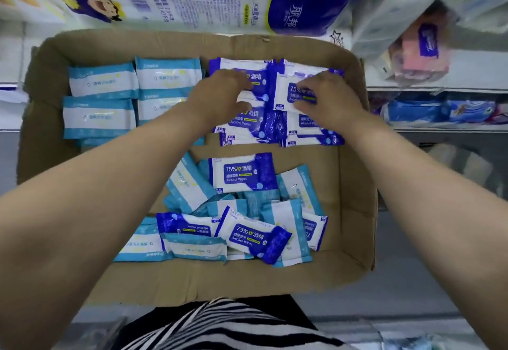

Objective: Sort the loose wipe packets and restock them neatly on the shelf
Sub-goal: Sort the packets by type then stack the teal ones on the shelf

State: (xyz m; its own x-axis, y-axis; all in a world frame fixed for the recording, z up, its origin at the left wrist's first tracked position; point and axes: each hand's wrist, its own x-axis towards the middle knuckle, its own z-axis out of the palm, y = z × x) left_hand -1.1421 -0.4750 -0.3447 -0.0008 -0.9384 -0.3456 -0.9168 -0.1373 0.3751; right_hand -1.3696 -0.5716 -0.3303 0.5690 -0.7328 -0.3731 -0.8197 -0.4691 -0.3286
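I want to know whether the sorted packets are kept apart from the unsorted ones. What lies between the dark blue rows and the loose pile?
In the head view, only bare cardboard tray floor separates the dark blue rows from the loose pile.

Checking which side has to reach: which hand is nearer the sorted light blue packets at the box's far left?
Left. The left hand rests on the dark blue stack just right of the light blue packets; the right hand is farther right, pinching a dark blue packet.

Left hand (220, 93) and right hand (327, 96) cover parts of the dark-blue alcohol wipe packets (247, 124), forearms hide the box's (354, 184) near floor, and shelf goods (420, 47) top right are blurred, edge-cropped.
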